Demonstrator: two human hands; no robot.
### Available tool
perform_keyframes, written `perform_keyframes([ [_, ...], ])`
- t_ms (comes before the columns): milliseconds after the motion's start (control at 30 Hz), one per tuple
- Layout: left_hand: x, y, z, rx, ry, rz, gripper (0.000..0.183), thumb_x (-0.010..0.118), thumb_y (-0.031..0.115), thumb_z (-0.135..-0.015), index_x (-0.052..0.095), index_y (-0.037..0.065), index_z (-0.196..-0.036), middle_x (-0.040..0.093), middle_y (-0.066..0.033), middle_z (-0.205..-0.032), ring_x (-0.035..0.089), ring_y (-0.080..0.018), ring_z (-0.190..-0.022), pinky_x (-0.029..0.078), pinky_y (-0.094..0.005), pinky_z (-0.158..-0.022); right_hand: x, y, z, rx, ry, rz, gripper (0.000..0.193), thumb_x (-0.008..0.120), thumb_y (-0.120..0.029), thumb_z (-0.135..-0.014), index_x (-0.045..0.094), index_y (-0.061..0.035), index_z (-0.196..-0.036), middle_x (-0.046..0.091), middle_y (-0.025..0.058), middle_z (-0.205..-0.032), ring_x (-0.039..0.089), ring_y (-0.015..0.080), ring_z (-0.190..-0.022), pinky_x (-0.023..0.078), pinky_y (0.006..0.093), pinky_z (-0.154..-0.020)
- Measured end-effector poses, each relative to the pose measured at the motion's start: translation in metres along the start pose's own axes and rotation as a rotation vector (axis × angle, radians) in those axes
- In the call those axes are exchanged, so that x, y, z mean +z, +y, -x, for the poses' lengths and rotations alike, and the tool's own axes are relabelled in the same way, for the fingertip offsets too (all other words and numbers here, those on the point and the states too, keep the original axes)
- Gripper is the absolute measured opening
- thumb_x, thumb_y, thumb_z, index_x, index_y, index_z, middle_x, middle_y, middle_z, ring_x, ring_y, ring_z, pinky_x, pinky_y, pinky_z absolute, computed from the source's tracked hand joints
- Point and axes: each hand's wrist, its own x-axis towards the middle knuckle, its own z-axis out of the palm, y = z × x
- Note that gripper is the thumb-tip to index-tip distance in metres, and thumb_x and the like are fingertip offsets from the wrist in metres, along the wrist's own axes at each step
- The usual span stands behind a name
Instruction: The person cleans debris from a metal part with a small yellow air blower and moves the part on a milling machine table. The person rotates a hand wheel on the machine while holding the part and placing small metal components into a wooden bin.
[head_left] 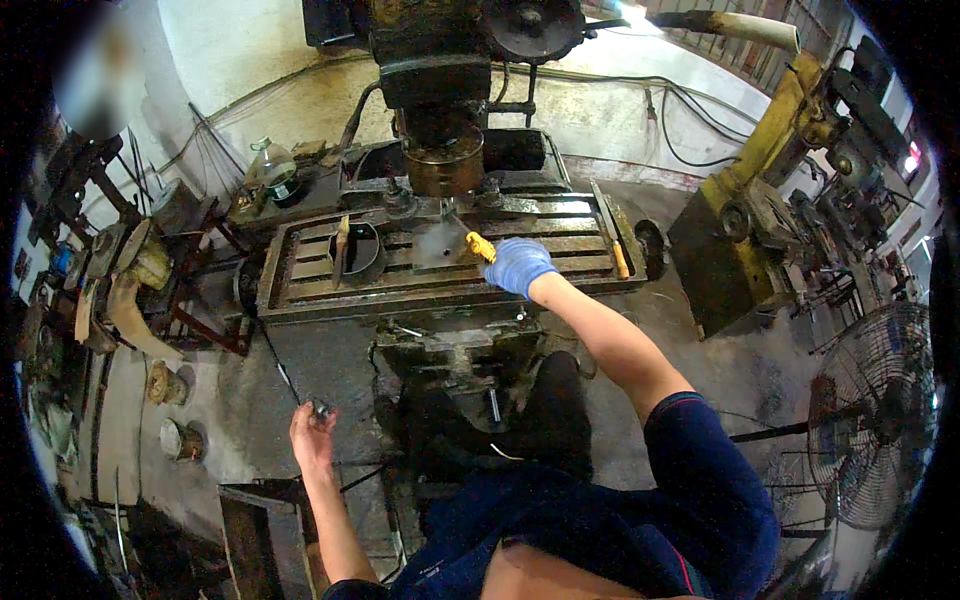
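With the dial centred on the middle of the view, a clear plastic jug (275,172) stands at 10 o'clock. Toward 8 o'clock, low down, the bare left hand (312,435) has its fingers curled at a metal knob (320,409) near the end of a thin rod; whether they grip it, I cannot tell. Toward 10 o'clock, nearer the centre, a dark round container (366,255) sits on the slotted machine table (575,240), a wooden stick (343,245) against its left side. Just short of 12 is the machine's spindle head (445,165). Below it, the yellow-handled tool (478,246) lies near the centre, its tip angled toward 11, clasped in the blue-gloved right hand (520,267). The hands are well apart. At 2 o'clock an orange-handled bar (621,262) rests on the table; toward 4 stands a wire-caged fan (880,415).
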Motion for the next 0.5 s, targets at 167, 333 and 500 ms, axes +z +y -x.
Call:
perform_keyframes([
  [167, 0.048, -0.004, 0.008, 0.004, -0.012, -0.159, 0.013, 0.059, 0.014, -0.083, 0.054, 0.004, -0.077, 0.053, -0.0039, -0.063, 0.056, -0.0195, -0.055, 0.051, -0.0387, -0.062, 0.000, -0.002, 0.000, 0.021, 0.035, -0.036, 0.039, 0.054, -0.040, -0.073, 0.065, -0.0069, -0.090, 0.064, 0.0158, -0.091, 0.062, 0.0310, -0.085, 0.048, 0.0405, -0.074],
  [333, 0.105, -0.017, 0.005, -0.095, -0.099, -0.335, 0.015, 0.060, 0.013, -0.081, 0.054, -0.001, -0.079, 0.056, -0.0082, -0.067, 0.056, -0.0171, -0.053, 0.047, -0.0304, -0.049, 0.003, 0.016, 0.060, -0.195, -0.171, -0.038, 0.052, 0.057, -0.053, -0.072, 0.065, -0.0011, -0.078, 0.064, 0.0188, -0.076, 0.062, 0.0355, -0.070, 0.049, 0.0419, -0.064],
  [500, 0.185, -0.041, -0.019, -0.015, -0.330, -0.567, 0.020, 0.064, 0.010, -0.078, 0.052, 0.001, -0.066, 0.052, -0.0052, -0.057, 0.051, -0.0131, -0.045, 0.041, -0.0260, -0.040, 0.010, 0.040, 0.124, -0.465, -0.295, -0.159, 0.058, 0.051, -0.059, -0.074, 0.063, -0.0033, -0.070, 0.058, 0.0219, -0.064, 0.058, 0.0381, -0.063, 0.045, 0.0439, -0.060],
])
